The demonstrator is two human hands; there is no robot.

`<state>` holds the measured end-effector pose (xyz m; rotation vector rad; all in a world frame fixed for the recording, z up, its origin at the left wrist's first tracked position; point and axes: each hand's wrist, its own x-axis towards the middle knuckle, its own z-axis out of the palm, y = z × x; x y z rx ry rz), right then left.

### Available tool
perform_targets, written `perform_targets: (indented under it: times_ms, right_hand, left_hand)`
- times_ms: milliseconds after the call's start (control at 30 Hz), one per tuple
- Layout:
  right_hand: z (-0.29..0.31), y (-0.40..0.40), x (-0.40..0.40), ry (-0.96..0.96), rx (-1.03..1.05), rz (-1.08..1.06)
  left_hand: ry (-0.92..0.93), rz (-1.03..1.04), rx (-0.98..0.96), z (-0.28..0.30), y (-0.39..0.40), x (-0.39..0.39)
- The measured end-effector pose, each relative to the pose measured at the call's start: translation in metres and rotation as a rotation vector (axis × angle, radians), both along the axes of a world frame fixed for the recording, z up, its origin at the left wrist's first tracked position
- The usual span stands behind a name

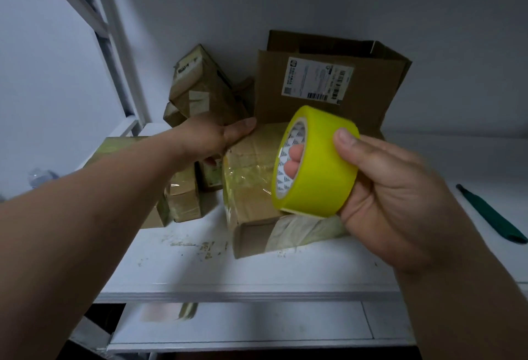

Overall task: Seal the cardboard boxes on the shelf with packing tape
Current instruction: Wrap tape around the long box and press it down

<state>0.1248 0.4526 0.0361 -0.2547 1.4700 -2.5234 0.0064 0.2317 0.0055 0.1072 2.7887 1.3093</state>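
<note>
Right hand (400, 188) grips yellow tape roll (317, 162); left hand (211, 137) clasps taped box (251, 165); open box's label (317, 81) is unreadable.

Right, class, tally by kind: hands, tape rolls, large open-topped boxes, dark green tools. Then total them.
Hands: 2, left hand gripping a taped box, right hand
Tape rolls: 1, yellow tape roll
Large open-topped boxes: 1, open box
Dark green tools: 1, green tool
Total: 5

Left hand (211, 138) extended, thumb straight; right hand (391, 188) curled, gripping.
</note>
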Motion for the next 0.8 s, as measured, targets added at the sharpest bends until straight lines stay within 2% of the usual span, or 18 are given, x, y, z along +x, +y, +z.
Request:
perform_targets:
  times_ms: [67,167,233,300,367,500,667,800]
  right_hand:
    - [-0.003,-0.004,-0.005,-0.013,0.011,-0.005]
    - [-0.007,-0.005,-0.014,0.007,0.016,-0.073]
    - [-0.007,-0.003,-0.019,0.021,0.02,-0.118]
    - [-0.009,-0.002,-0.023,0.028,0.044,-0.16]
    - [-0.013,-0.002,-0.025,0.028,0.064,-0.178]
    - [-0.023,-0.007,-0.022,0.129,0.288,-0.132]
    - [-0.015,-0.004,-0.011,0.125,0.273,-0.261]
    - [-0.017,0.006,0.013,0.159,0.524,-0.211]
  left_hand:
    - [0.002,0.04,0.021,-0.001,0.001,-0.001]
    - [0.313,0.062,-0.208,-0.005,0.0,-0.001]
    - [0.435,-0.077,-0.254,-0.005,-0.001,0.012]
    - [0.362,-0.359,-0.308,-0.006,-0.004,0.025]
    - [0.248,-0.497,-0.48,-0.013,-0.006,0.034]
    - [0.149,-0.461,-0.593,-0.016,-0.005,0.031]
    - [0.138,-0.439,-0.659,-0.009,0.001,0.025]
    - [0.126,-0.437,-0.694,-0.005,0.002,0.025]
